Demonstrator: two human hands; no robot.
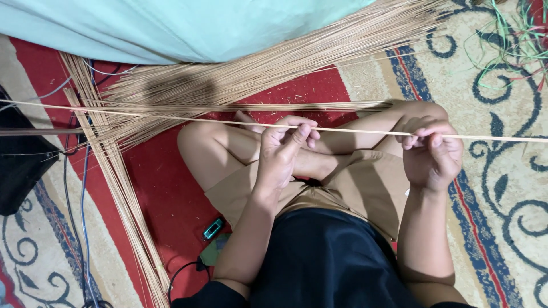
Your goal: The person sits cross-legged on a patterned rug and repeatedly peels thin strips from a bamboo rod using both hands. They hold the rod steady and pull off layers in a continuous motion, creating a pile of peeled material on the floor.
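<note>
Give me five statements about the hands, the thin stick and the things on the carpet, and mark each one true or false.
1. Both hands pinch one long thin stick. True: the left hand and the right hand each grip it.
2. The stick stands upright. False: it runs sideways across the lap.
3. A heap of similar sticks lies on the carpet ahead of the knees. True.
4. The person wears long trousers. False: tan shorts leave the knees bare.
5. The small teal device sits in the right hand. False: it lies on the carpet by the left thigh.
</note>
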